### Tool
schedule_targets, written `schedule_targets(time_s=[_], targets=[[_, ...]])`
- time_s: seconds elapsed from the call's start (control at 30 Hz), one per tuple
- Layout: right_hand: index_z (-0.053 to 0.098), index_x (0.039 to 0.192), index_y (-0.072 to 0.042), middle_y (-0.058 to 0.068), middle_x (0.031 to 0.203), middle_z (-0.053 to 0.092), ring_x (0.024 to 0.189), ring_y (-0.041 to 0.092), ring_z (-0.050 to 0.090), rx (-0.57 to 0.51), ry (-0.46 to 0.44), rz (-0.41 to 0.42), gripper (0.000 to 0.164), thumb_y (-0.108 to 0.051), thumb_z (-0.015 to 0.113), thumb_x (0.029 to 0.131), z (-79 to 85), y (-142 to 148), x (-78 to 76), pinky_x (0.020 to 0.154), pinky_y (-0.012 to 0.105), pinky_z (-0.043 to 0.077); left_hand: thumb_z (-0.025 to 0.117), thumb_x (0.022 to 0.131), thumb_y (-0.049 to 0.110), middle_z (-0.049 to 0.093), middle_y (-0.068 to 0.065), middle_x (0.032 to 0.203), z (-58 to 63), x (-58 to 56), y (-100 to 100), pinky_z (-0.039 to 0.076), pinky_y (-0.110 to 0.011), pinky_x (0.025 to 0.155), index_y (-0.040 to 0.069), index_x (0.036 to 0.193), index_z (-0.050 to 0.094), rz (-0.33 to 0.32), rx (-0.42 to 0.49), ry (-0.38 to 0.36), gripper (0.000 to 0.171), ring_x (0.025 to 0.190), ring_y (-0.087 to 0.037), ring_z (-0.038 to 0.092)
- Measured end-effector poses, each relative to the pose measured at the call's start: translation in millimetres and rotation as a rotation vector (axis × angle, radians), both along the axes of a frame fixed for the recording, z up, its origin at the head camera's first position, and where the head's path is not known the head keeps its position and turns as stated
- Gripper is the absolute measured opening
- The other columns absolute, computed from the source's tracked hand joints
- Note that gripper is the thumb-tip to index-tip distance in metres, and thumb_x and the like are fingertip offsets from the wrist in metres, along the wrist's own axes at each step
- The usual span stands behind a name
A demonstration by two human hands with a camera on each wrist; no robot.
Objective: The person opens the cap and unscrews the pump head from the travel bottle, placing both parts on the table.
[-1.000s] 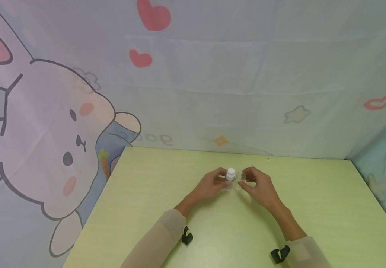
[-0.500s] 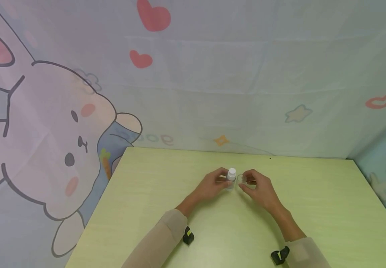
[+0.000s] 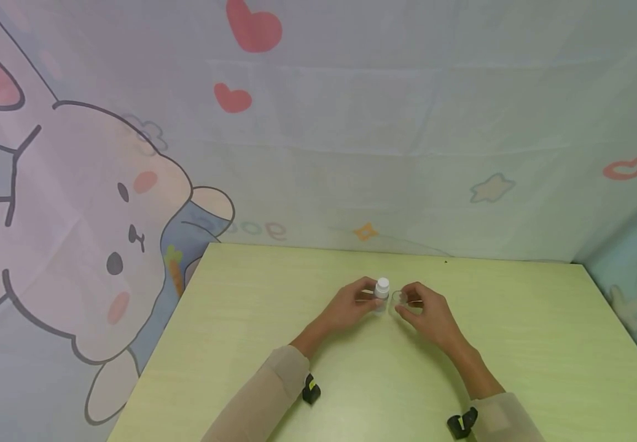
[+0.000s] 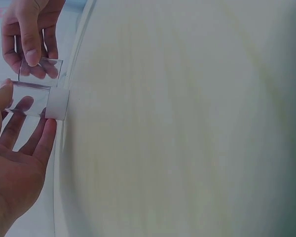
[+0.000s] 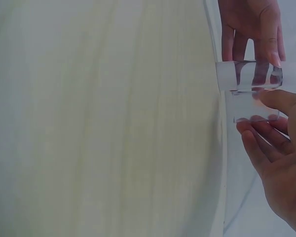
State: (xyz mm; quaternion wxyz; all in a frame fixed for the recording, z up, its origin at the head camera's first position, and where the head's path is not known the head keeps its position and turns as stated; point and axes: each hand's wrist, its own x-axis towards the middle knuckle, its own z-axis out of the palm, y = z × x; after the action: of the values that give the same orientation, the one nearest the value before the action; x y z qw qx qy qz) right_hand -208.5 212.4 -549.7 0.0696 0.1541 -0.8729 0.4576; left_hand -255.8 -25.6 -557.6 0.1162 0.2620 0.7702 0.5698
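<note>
Near the far side of the table, my left hand [image 3: 346, 304] grips a small clear bottle [image 3: 381, 293] between thumb and fingers. Its white cap [image 3: 382, 283] points up, and a white section [image 4: 57, 103] shows at its lower end in the left wrist view. Just to the right, my right hand [image 3: 427, 310] pinches a small clear cup [image 5: 256, 106], thumb on the near side and fingertips behind. Bottle and cup stand upright side by side, close together. Fingers partly cover both.
The pale yellow-green table [image 3: 274, 270] stretches out around both hands. Behind it hangs a printed cloth [image 3: 340, 123] with a cartoon rabbit and hearts. Each wrist wears a black strap piece [image 3: 311, 389] near the sleeve.
My right hand and the cup have come down slightly toward me. The left hand keeps its grip on the bottle and has hardly moved.
</note>
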Motion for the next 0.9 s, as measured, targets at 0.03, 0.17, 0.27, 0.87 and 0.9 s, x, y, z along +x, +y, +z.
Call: schedule_targets(time_s=[0.03, 0.17, 0.27, 0.87, 0.9], targets=[[0.064, 0.123, 0.003, 0.016, 0.115, 0.072, 0.110, 0.035, 0.069, 0.001, -0.001, 0.000, 0.033, -0.010, 0.080, 0.097, -0.2, 0.0, 0.0, 0.097, 0.049, 0.060, 0.071, 0.105, 0.018, 0.067, -0.005, 0.136, 0.2, 0.1, -0.1, 0.058, -0.031, 0.100, 0.014, 0.132, 0.065, 0.000, -0.001, 0.000, 0.028, 0.125, -0.031, 0.068], [0.064, 0.123, 0.002, 0.015, 0.115, 0.072, 0.110, 0.035, 0.070, 0.003, -0.008, 0.004, 0.033, -0.010, 0.080, 0.097, -0.5, -0.3, 0.3, 0.097, 0.049, 0.060, 0.071, 0.104, 0.016, 0.067, -0.006, 0.136, 0.8, 0.4, -0.2, 0.058, -0.030, 0.100, 0.013, 0.133, 0.065, -0.004, -0.003, 0.007, 0.029, 0.125, -0.030, 0.068], [0.065, 0.122, 0.002, 0.014, 0.114, 0.072, 0.110, 0.033, 0.070, 0.004, -0.009, 0.009, 0.033, -0.010, 0.081, 0.096, -0.6, -0.5, 0.2, 0.097, 0.049, 0.060, 0.070, 0.104, 0.015, 0.067, -0.007, 0.136, 1.0, 0.6, -0.4, 0.058, -0.030, 0.100, 0.012, 0.133, 0.064, -0.008, -0.005, 0.015, 0.029, 0.124, -0.030, 0.068], [0.064, 0.119, 0.003, 0.015, 0.111, 0.071, 0.107, 0.034, 0.070, 0.069, 0.013, 0.040, 0.029, -0.002, 0.079, 0.094, -1.2, -2.0, -2.4, 0.093, 0.048, 0.062, 0.071, 0.104, 0.015, 0.067, -0.009, 0.136, -0.4, -0.6, 0.2, 0.058, -0.029, 0.099, 0.010, 0.133, 0.064, -0.008, 0.008, 0.020, 0.030, 0.123, -0.032, 0.068], [0.064, 0.119, 0.003, 0.015, 0.111, 0.071, 0.107, 0.034, 0.071, 0.072, 0.012, 0.040, 0.029, -0.002, 0.079, 0.095, -1.3, -2.0, -2.5, 0.093, 0.048, 0.062, 0.071, 0.104, 0.016, 0.068, -0.009, 0.136, -0.1, -0.6, 0.1, 0.058, -0.029, 0.099, 0.010, 0.133, 0.064, -0.009, 0.009, 0.021, 0.030, 0.123, -0.032, 0.069]])
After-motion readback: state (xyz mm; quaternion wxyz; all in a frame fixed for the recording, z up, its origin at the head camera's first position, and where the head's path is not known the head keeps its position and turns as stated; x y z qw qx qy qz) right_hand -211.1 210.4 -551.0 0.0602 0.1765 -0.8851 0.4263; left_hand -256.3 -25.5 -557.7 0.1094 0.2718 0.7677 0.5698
